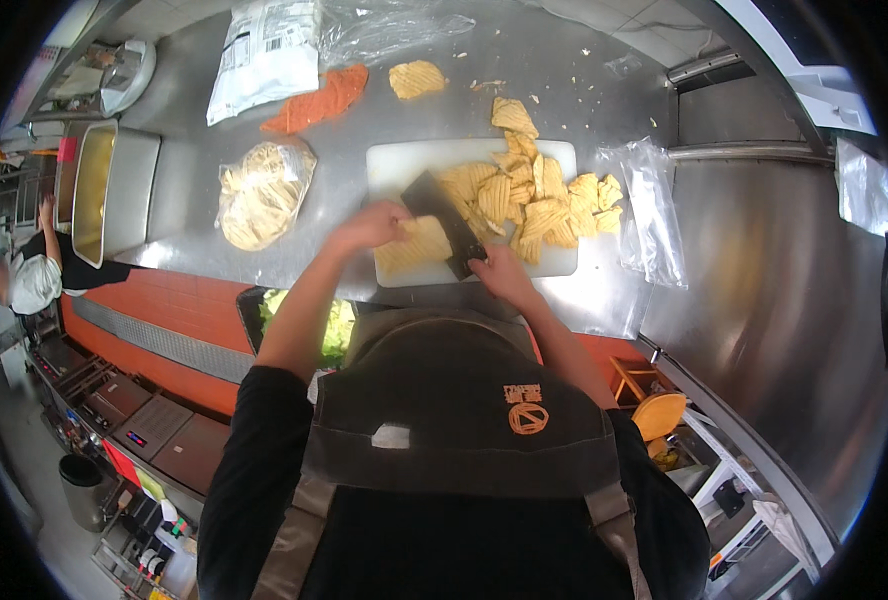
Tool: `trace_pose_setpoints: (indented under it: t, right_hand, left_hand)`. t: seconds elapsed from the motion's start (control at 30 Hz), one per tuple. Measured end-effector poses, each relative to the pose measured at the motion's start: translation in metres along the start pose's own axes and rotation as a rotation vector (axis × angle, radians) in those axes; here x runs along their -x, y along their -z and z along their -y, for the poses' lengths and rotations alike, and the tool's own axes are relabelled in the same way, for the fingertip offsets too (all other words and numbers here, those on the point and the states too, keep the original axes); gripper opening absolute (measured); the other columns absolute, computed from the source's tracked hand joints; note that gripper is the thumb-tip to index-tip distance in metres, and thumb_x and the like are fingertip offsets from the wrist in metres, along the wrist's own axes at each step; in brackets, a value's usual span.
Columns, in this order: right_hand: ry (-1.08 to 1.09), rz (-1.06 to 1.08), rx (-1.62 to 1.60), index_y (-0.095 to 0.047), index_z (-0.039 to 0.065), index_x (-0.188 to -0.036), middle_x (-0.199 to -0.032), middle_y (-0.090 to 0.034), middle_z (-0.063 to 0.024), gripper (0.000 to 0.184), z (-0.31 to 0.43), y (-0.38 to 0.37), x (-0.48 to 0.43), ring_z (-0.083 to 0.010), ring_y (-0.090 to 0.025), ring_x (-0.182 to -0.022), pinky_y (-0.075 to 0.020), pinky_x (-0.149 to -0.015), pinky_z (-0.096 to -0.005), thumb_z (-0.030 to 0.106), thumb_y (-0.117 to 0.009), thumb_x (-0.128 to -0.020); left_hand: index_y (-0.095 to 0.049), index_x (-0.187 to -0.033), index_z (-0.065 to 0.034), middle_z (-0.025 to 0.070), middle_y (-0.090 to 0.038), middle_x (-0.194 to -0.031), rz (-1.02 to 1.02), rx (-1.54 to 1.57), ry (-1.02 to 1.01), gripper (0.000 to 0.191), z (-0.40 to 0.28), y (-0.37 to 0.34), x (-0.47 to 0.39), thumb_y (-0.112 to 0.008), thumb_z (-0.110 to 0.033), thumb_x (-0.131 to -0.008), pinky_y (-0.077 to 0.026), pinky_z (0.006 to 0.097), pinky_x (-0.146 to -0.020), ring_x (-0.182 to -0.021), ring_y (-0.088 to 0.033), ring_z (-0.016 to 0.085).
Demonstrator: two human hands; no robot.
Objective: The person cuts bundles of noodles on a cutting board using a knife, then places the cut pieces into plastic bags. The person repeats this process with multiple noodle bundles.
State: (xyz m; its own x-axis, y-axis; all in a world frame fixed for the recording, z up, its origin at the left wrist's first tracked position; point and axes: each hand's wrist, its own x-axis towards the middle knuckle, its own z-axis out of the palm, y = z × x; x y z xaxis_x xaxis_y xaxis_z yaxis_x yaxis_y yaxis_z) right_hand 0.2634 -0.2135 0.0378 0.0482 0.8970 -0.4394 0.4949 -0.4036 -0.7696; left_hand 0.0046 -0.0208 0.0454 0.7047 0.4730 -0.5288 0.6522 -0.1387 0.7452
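My right hand [505, 274] grips the handle of a dark-bladed cleaver [436, 206], which lies slanted across a white cutting board [560, 259]. Left of the blade, my left hand [373, 225] has its fingers on a ridged yellow food slab [418, 246], holding it by its upper left edge. The slab is slightly blurred and reaches up to the blade. On the other side of the cleaver, cut ridged yellow pieces [541, 214] are heaped over the board, some spilling past its right edge onto the steel worktable [339, 180].
Left of the board sits a clear bag of pale strips [264, 195]. Behind are an orange-red piece [320, 97], a whole slab [416, 79] and a white printed package [268, 56]. Clear plastic bags [650, 214] lie right. Another person [35, 277] stands far left near a deep steel pan [129, 184].
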Motion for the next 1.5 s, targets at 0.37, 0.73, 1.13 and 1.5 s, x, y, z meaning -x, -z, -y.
trace_pose_setpoints:
  t: [0.37,0.73,1.13,1.5]
  right_hand:
    - [0.076,-0.147,0.300,-0.059,0.000,-0.100,-0.088,-0.069,-0.0288,0.020,0.064,-0.019,0.047,-0.0509,-0.066,-0.087,-0.0516,-0.078,-0.0616,0.020,-0.062,-0.097]
    - [-0.036,-0.027,0.412,-0.057,-0.001,-0.100,-0.086,-0.069,-0.0303,0.020,0.060,-0.057,0.044,-0.0533,-0.066,-0.083,-0.0505,-0.076,-0.0629,0.019,-0.058,-0.098]
    - [0.097,-0.264,0.237,-0.060,-0.004,-0.097,-0.074,-0.066,-0.0283,0.022,0.055,-0.046,-0.003,-0.0500,-0.066,-0.074,-0.0512,-0.067,-0.0576,0.018,-0.066,-0.095]
    - [-0.043,-0.493,0.022,-0.062,-0.003,-0.097,-0.067,-0.064,-0.0244,0.019,0.053,0.026,0.056,-0.0446,-0.067,-0.066,-0.0502,-0.059,-0.0496,0.015,-0.067,-0.097]
  left_hand:
    - [-0.059,-0.121,0.0019,0.0269,-0.067,-0.111,-0.793,-0.038,0.188,0.051,0.029,-0.072,0.054,-0.082,-0.019,-0.081,-0.052,0.0509,-0.093,-0.108,-0.062,0.047]
    - [-0.056,-0.120,0.0049,0.0302,-0.066,-0.114,-0.764,0.035,0.190,0.053,0.030,-0.093,0.039,-0.084,-0.020,-0.083,-0.053,0.0521,-0.090,-0.107,-0.065,0.048]
    - [-0.057,-0.118,0.0024,0.0274,-0.066,-0.110,-0.626,0.001,0.019,0.045,0.011,-0.101,0.020,-0.080,-0.012,-0.082,-0.054,0.0531,-0.084,-0.099,-0.067,0.046]
    - [-0.058,-0.115,-0.0004,0.0174,-0.065,-0.095,-0.592,0.026,-0.352,0.042,-0.063,-0.100,-0.029,-0.083,-0.014,-0.084,-0.056,0.0401,-0.072,-0.080,-0.071,0.029]
